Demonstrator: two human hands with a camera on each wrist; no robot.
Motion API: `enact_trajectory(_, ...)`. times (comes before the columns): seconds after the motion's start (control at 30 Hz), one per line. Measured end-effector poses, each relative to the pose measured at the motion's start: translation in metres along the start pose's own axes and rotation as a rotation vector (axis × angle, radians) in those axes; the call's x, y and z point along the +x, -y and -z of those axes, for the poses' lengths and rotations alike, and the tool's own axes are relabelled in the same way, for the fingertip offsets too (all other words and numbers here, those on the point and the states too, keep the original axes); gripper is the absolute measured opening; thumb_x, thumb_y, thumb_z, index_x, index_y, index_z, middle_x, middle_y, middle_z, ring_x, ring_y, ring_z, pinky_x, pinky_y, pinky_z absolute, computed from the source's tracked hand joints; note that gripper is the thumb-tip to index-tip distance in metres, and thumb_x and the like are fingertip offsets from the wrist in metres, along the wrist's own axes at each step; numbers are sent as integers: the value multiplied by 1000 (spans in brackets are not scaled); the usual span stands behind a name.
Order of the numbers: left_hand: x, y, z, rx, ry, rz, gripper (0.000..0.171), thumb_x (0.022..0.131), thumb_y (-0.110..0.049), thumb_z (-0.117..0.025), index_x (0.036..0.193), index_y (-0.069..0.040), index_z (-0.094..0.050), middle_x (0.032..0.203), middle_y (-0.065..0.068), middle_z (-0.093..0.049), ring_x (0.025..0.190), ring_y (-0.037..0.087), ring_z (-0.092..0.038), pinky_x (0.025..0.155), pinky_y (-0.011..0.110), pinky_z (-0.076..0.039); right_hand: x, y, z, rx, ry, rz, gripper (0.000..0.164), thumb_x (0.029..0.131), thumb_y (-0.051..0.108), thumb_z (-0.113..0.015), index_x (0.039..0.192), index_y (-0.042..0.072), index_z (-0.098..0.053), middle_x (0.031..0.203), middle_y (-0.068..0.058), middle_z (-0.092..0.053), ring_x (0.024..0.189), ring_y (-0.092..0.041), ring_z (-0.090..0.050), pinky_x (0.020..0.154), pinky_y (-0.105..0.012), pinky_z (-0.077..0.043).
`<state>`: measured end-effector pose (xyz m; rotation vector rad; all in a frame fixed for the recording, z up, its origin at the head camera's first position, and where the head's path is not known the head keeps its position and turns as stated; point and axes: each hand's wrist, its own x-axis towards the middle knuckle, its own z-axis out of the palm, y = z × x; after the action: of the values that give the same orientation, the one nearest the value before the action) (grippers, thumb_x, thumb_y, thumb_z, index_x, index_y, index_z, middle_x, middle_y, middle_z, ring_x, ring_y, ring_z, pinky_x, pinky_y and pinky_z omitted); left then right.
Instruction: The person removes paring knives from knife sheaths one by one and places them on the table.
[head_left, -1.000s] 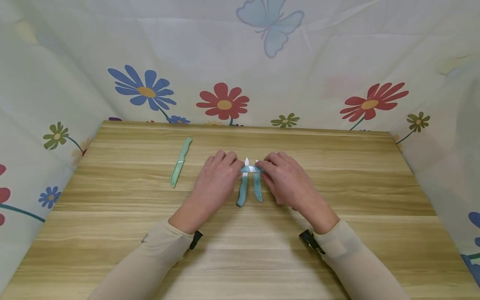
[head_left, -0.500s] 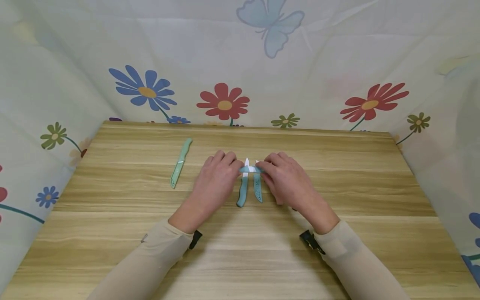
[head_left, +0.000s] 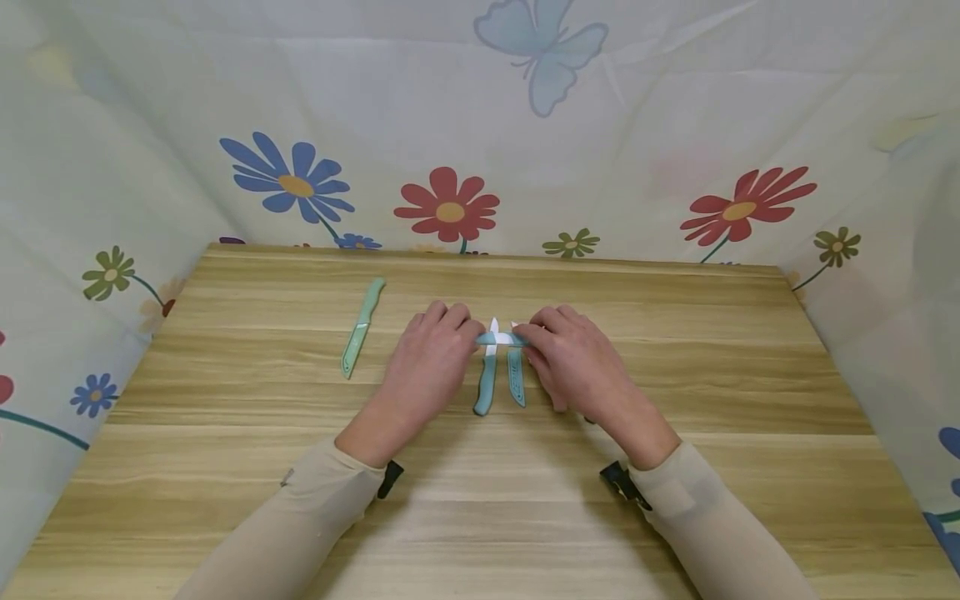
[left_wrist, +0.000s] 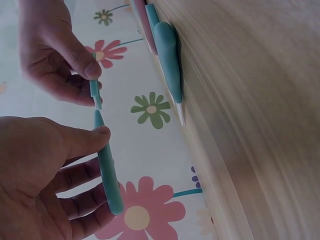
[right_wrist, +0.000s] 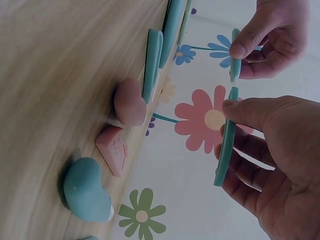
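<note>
My left hand (head_left: 438, 350) pinches the teal handle (left_wrist: 109, 175) of a small knife between thumb and fingers. Opposite it, my right hand (head_left: 581, 354) pinches the teal blade sheath (right_wrist: 227, 145), thumb on one side and fingertips on the other. Handle and sheath lie in one line, end to end, with a short stretch of white blade (head_left: 503, 339) showing between them. Both are held up above the table. Below them a second teal knife (head_left: 486, 385) lies with its white blade bare, pointing away, and a loose teal sheath (head_left: 517, 382) lies beside it.
A light green knife (head_left: 362, 325) in its sheath lies left of my hands on the wooden table (head_left: 240, 400). In the right wrist view, a pink handle (right_wrist: 129, 102), a pink sheath (right_wrist: 112, 150) and another teal handle (right_wrist: 87, 190) lie along the table. A flowered cloth (head_left: 615, 167) hangs behind.
My left hand has shifted slightly left with the handle, and a little more white blade shows between handle and sheath. My right hand stays almost still.
</note>
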<state>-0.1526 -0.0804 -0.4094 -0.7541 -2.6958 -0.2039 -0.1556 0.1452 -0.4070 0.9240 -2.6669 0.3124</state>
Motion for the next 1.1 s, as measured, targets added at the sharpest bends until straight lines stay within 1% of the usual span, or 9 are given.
enact_trajectory(0.37, -1, 0, 3, 8, 15, 30, 23, 95, -13, -82, 117, -8, -78, 105, 6, -65, 96, 25, -54, 84, 37, -54, -2, -2, 0, 5, -7, -4, 28, 98, 11, -77, 125, 8, -77, 114, -9, -70, 100, -27, -62, 88, -40, -56)
enact_trajectory(0.63, -1, 0, 4, 14, 10, 41, 23, 95, -13, -82, 117, -8, -78, 104, 6, -65, 96, 25, -53, 81, 37, -53, -3, -3, 1, 13, -16, -4, 27, 98, 10, -77, 125, 8, -77, 113, -9, -70, 100, -27, -62, 89, -39, -55)
enact_trajectory(0.87, -1, 0, 4, 24, 15, 49, 23, 96, -14, -81, 117, -8, -78, 105, 6, -65, 95, 25, -53, 81, 36, -53, -4, -4, 1, 18, -25, -7, 27, 97, 10, -78, 124, 7, -77, 113, -9, -70, 100, -27, -62, 89, -40, -55)
enact_trajectory(1.1, -2, 1, 4, 25, 7, 52, 23, 95, -14, -82, 117, -8, -78, 105, 7, -67, 95, 26, -54, 80, 36, -53, -5, -5, 1, 15, -21, -21, 28, 97, 11, -78, 124, 7, -77, 114, -10, -71, 101, -27, -62, 90, -41, -56)
